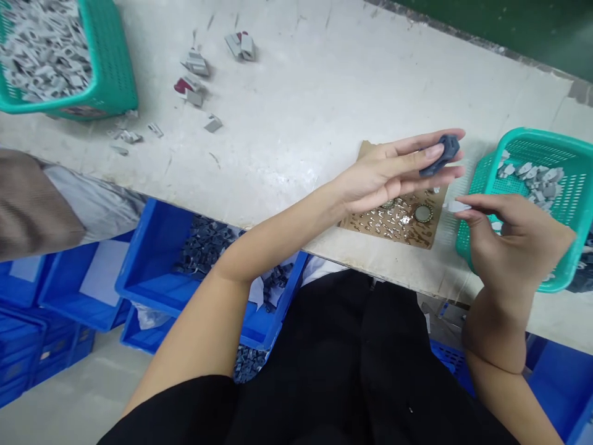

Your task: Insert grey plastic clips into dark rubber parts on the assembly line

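A dark blue-grey plastic part (441,156) is held between the thumb and fingers of my left hand (393,167), above the bench. My right hand (514,241) pinches a small pale grey piece (456,206) between thumb and forefinger, a little below and right of the dark part; the two pieces are apart. Under my left hand lies a brown sheet (393,230) covered in shiny drops, with a round cap-like disc (423,214) on it. Behind my right hand stands a green basket (523,137) with small light grey pieces (546,185) in it.
At the upper left, another green basket (115,74) is full of grey pieces. Several loose grey pieces (197,63) lie on the white bench (296,111). Blue bins (152,247) with dark parts sit below its front edge. Another person's sleeve (37,204) is at the left.
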The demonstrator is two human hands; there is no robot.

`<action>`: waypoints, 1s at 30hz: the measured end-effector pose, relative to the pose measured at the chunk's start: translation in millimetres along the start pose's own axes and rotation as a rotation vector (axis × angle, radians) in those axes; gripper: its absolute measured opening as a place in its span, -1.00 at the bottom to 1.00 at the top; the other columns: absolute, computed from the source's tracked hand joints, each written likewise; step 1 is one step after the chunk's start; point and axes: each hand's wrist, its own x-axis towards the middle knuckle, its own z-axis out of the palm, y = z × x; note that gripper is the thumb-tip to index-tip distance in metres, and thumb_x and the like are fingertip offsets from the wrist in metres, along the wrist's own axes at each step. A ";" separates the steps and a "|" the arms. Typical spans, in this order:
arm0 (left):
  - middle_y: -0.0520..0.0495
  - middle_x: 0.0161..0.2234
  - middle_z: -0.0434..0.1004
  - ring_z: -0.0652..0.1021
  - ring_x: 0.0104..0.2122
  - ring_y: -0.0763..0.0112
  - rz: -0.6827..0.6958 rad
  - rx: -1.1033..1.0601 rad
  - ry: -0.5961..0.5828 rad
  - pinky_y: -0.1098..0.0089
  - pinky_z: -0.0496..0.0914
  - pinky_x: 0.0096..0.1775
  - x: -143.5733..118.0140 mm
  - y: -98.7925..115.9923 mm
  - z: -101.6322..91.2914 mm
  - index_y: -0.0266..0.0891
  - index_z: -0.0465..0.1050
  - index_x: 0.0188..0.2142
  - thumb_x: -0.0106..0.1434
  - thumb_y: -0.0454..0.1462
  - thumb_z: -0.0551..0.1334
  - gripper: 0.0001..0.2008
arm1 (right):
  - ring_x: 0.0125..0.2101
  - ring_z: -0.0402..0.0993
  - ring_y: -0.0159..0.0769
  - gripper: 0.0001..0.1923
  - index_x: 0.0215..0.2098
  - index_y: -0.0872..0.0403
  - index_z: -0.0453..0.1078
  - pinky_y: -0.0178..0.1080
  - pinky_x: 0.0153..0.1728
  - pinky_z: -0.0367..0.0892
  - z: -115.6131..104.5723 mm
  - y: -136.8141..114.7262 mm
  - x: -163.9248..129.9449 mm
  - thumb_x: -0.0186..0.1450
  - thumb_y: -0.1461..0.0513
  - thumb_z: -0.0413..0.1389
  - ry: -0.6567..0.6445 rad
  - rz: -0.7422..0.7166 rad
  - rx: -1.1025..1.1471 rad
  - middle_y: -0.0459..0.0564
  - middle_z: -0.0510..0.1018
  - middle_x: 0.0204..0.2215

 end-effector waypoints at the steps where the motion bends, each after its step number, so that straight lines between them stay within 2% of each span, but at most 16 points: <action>1: 0.00 0.07 0.69 0.66 0.14 0.31 -0.023 0.041 -0.002 0.31 0.52 0.25 -0.9 -1.8 0.5 -0.21 0.51 0.19 0.49 -0.27 0.24 -0.69 | -0.37 0.64 -0.25 -0.88 -0.25 -0.01 0.66 -0.22 -0.36 0.42 -1.1 -1.2 -0.1 0.36 0.31 0.27 0.048 0.069 0.056 -0.10 0.72 -0.37; 3: 0.05 -0.05 0.73 0.71 0.04 0.34 -0.034 0.095 -0.012 0.32 0.58 0.15 -2.6 -6.1 2.3 -0.17 0.57 0.10 0.41 -0.25 0.35 -0.72 | -0.40 0.61 -0.25 -0.95 -0.26 -0.03 0.67 -0.20 -0.39 0.40 -2.6 -3.2 -0.5 0.34 0.24 0.32 0.158 0.151 0.171 -0.10 0.70 -0.39; 5: 0.05 -0.16 0.74 0.74 -0.09 0.39 -0.009 0.094 -0.043 0.39 0.63 0.05 -3.5 -11.1 4.4 -0.23 0.61 -0.04 0.28 -0.25 0.47 -0.73 | -0.41 0.59 -0.25 -0.96 -0.24 -0.03 0.67 -0.20 -0.40 0.39 -2.5 -4.6 -0.5 0.32 0.21 0.36 0.255 0.149 0.251 -0.09 0.69 -0.40; 7: 0.03 -0.20 0.73 0.75 -0.15 0.41 0.000 0.089 -0.075 0.43 0.64 -0.02 -3.8 -15.5 6.0 -0.26 0.62 -0.12 0.17 -0.23 0.55 -0.69 | -0.41 0.58 -0.26 -0.94 -0.22 -0.04 0.68 -0.19 -0.38 0.37 -1.3 -5.2 0.2 0.33 0.23 0.36 0.334 0.086 0.264 -0.10 0.68 -0.42; 11: -0.01 -0.18 0.73 0.75 -0.15 0.36 -0.074 0.142 -0.096 0.41 0.65 -0.08 -3.7 -20.1 6.2 -0.24 0.61 -0.13 0.06 -0.14 0.60 -0.57 | -0.47 0.55 -0.28 -0.86 -0.22 -0.03 0.65 -0.19 -0.39 0.35 1.9 -4.5 3.2 0.34 0.34 0.29 0.409 -0.120 0.200 -0.12 0.64 -0.48; 14: -0.03 -0.21 0.72 0.74 -0.16 0.35 -0.123 0.144 -0.130 0.38 0.65 -0.09 -3.9 -20.1 5.5 -0.25 0.62 -0.14 0.01 -0.11 0.63 -0.52 | -0.52 0.55 -0.30 -0.79 -0.25 -0.02 0.63 -0.20 -0.41 0.36 2.6 -4.2 5.0 0.30 0.42 0.25 0.402 -0.218 0.156 -0.15 0.62 -0.54; 19: -0.04 -0.24 0.70 0.72 -0.18 0.38 -0.145 0.160 -0.158 0.35 0.65 -0.08 -4.7 -19.3 5.6 -0.28 0.62 -0.17 -0.01 -0.12 0.64 -0.52 | -0.46 0.60 -0.26 -0.73 -0.21 -0.04 0.60 -0.18 -0.37 0.41 1.1 -6.0 2.7 0.29 0.46 0.23 0.318 -0.215 0.134 -0.15 0.66 -0.46; 30: -0.02 -0.29 0.70 0.70 -0.24 0.45 -0.125 0.211 -0.153 0.40 0.64 -0.15 -7.7 -17.0 7.9 -0.29 0.64 -0.19 -0.01 -0.14 0.63 -0.56 | -0.41 0.61 -0.29 -0.69 -0.18 0.00 0.61 -0.20 -0.35 0.44 0.4 -9.2 0.4 0.28 0.50 0.22 0.277 -0.239 0.095 -0.12 0.68 -0.42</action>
